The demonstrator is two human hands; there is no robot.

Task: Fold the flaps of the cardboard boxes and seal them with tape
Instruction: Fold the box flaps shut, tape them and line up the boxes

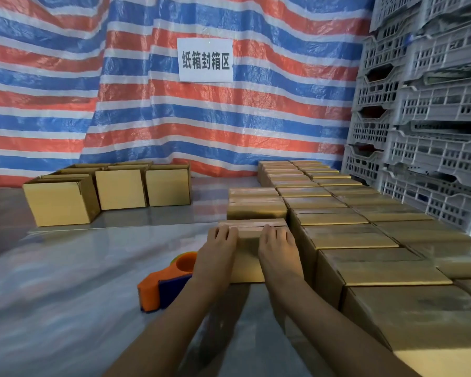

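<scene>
I have both hands flat on top of the small brown cardboard box (249, 250) in front of me on the shiny grey bench (65, 281). My left hand (218, 247) and right hand (277, 247) press its flaps down, fingers spread, holding nothing. I think the flaps are folded. Next I need the orange and blue tape roller (165, 281), just beside my left wrist.
</scene>
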